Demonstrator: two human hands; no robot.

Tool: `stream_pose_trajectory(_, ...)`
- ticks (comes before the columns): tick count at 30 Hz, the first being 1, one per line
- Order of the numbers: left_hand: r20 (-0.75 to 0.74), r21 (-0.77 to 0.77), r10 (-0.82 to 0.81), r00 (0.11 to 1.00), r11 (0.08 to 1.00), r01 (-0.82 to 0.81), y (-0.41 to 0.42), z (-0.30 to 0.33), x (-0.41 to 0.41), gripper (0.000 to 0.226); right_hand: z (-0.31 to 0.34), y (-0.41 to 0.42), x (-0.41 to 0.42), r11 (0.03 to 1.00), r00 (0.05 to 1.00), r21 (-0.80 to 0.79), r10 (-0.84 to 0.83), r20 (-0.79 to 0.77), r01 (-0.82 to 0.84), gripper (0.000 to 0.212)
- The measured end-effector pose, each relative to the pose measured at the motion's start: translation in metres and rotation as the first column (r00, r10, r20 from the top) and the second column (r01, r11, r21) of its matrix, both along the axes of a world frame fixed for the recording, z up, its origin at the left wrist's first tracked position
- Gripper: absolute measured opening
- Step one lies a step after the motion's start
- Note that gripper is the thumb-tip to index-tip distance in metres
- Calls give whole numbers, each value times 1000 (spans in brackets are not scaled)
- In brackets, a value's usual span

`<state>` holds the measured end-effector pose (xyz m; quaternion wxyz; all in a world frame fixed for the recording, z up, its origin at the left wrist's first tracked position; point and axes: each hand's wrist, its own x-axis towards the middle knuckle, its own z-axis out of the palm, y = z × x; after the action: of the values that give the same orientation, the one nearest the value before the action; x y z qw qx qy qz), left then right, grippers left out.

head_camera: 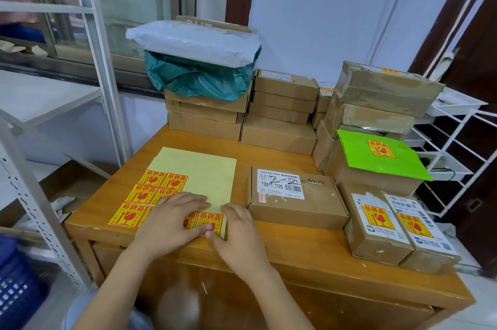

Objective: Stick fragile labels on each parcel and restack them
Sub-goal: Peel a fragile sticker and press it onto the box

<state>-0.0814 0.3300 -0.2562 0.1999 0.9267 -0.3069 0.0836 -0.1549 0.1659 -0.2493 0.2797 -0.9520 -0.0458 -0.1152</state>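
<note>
Yellow label sheet [196,173]: left hand [172,222] flat; right hand [236,233] fingers pinch corner.

The box [297,196] by the sheet [188,179] carries a white label [280,183] printed "12V4A 48W" and "12V4A 5525", with handwritten "2-2" across it. Red-on-yellow stickers [153,190] read "易碎品", also on the green parcel [380,153] and two taped boxes [376,225].

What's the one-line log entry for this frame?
step: peeling label | left hand: pressing sticker sheet | right hand: at sheet's near corner | next parcel: unlabelled
</note>
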Motion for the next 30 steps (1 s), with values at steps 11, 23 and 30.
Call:
stream_pose_trajectory(11, 96, -89, 6, 995, 996, 3, -1, -3, -2, 57, -2, 1, -2, 999, 999, 49, -20, 46, 17, 52)
stream_pose_trajectory(23, 102, -82, 4, 995, 997, 4, -1, -3, -3, 56, -4, 2, -3, 1000, 992, 3, 16, 124, -17, 44)
stream_pose_trajectory(30, 102, -74, 1, 995, 997, 7, 0, -2, -4, 60, -3, 2, -4, 1000, 993, -7, 27, 114, -26, 41)
